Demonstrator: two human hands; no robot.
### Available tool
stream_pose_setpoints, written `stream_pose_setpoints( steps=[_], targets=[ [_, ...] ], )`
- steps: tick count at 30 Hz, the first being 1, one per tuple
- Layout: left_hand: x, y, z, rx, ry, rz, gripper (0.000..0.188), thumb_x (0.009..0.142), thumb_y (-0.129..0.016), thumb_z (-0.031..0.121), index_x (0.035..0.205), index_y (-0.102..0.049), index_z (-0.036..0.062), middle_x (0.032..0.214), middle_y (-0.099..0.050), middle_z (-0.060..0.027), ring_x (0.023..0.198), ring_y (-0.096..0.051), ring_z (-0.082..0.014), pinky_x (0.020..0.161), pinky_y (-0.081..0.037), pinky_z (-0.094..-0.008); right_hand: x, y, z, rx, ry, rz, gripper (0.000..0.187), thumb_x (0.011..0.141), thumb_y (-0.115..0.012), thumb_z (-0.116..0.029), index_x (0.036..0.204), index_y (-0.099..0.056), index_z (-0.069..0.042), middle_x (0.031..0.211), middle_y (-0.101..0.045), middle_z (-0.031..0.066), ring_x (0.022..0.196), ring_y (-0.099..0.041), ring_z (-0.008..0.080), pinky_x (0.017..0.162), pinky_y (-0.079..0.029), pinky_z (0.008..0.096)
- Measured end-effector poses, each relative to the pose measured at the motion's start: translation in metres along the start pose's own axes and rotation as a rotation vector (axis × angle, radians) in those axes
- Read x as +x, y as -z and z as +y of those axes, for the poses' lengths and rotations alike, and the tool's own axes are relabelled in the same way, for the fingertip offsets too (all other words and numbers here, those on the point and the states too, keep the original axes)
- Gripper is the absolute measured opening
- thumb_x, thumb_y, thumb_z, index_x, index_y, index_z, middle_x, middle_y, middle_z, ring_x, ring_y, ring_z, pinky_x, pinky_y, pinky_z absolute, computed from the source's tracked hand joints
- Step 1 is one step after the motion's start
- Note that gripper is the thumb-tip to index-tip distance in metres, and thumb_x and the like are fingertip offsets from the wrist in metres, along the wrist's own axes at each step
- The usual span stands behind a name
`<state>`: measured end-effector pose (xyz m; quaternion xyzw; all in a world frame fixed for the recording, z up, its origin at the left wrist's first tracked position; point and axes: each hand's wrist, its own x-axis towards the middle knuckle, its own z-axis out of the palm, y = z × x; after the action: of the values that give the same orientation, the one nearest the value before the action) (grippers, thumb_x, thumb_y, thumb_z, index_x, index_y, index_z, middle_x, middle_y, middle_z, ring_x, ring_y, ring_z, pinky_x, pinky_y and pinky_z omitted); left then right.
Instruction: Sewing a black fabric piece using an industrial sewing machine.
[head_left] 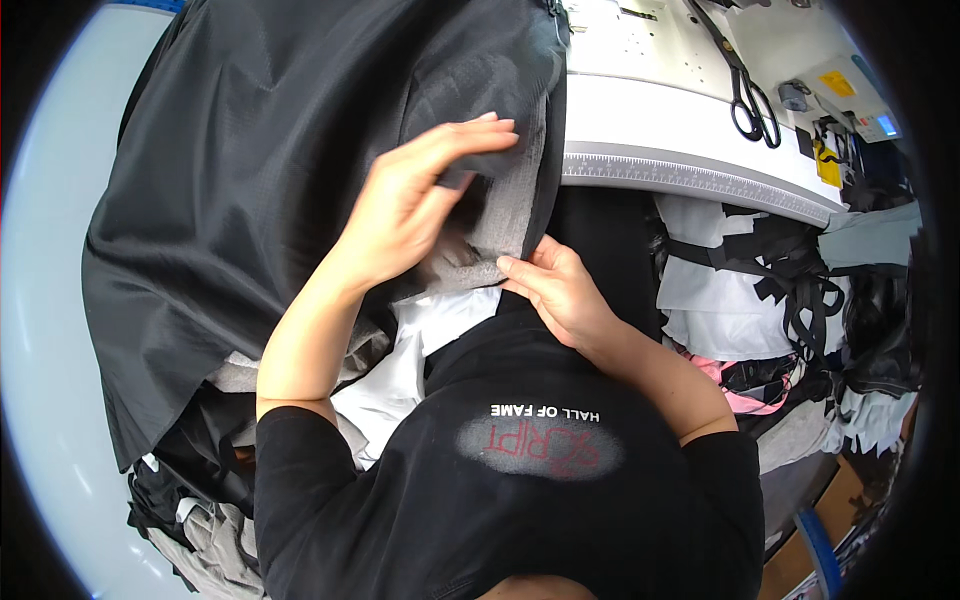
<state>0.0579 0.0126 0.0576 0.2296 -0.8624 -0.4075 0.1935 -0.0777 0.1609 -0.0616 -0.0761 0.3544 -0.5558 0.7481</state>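
Observation:
A large sheet of smooth black fabric (210,200) spreads over the left and middle of the view. Along its right edge a strip of its grey, fuzzy underside (508,210) shows. My right hand (562,295) pinches the near corner of this grey strip between thumb and fingers. Above the strip hovers my left hand (405,205), fingers stretched out and thumb apart, a little blurred. Whether its fingertips touch the fabric I cannot tell. White cloth (400,350) lies below the fabric, against my lap.
A white sewing-machine table (690,120) with a ruler strip (690,172) along its front stands at the upper right. Black-handled scissors (752,105) rest on it. Right of me hang black straps (790,255) and white cloth pieces (700,310). Grey and black scraps (215,540) pile up lower left.

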Motion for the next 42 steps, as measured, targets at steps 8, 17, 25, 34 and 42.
stream_pose_setpoints(
  steps=[8,17,25,34,42],
  targets=[
    [-0.024,0.007,-0.072,0.262,0.107,-0.077,0.047,0.098,-0.052,0.003,0.143,-0.051,0.0179,0.155,-0.042,-0.0081,0.150,-0.027,-0.0252,0.119,-0.002,-0.0638,-0.024,-0.019,-0.015,-0.178,0.173,-0.081,0.030,0.096,-0.061,0.000,0.125,-0.054,0.002,0.121,-0.065,0.0110,0.103,-0.063,0.0135,0.088,-0.053,0.0292],
    [0.003,-0.003,0.006,0.178,-0.287,-0.035,0.076,0.068,-0.049,-0.008,0.143,-0.051,0.0048,0.150,-0.048,-0.0150,0.145,-0.037,-0.0319,0.122,-0.017,-0.0513,-0.017,0.010,-0.007,-0.427,0.136,-0.016,0.039,0.098,-0.060,-0.005,0.133,-0.045,0.001,0.118,-0.063,0.0078,0.100,-0.064,0.0143,0.085,-0.052,0.0272],
    [-0.017,-0.025,-0.008,0.318,-0.237,-0.241,0.075,0.065,-0.062,-0.010,0.139,-0.053,0.0035,0.147,-0.049,-0.0154,0.143,-0.039,-0.0325,0.121,-0.025,-0.0517,0.017,0.014,-0.070,-1.444,1.148,0.583,0.071,0.079,-0.071,-0.001,0.142,-0.041,-0.003,0.124,-0.049,0.0193,0.117,-0.048,0.0376,0.100,-0.039,0.0437],
    [-0.025,-0.036,-0.021,0.354,-0.208,-0.254,0.077,0.063,-0.063,-0.014,0.137,-0.054,0.0043,0.149,-0.048,-0.0150,0.145,-0.037,-0.0330,0.121,-0.024,-0.0535,0.063,0.074,-0.173,-1.522,1.314,0.736,0.012,0.090,-0.064,-0.006,0.099,-0.071,-0.002,0.094,-0.067,0.0129,0.091,-0.066,0.0281,0.081,-0.052,0.0357],
    [-0.016,-0.044,-0.024,0.453,-0.264,-0.273,0.059,0.067,-0.067,-0.006,0.126,-0.060,-0.0003,0.140,-0.055,-0.0162,0.138,-0.045,-0.0326,0.119,-0.031,-0.0506,0.000,0.139,-0.215,-1.858,0.981,1.263,0.041,0.087,-0.064,-0.004,0.128,-0.061,-0.007,0.123,-0.059,0.0148,0.114,-0.054,0.0358,0.101,-0.042,0.0433]
  ],
)
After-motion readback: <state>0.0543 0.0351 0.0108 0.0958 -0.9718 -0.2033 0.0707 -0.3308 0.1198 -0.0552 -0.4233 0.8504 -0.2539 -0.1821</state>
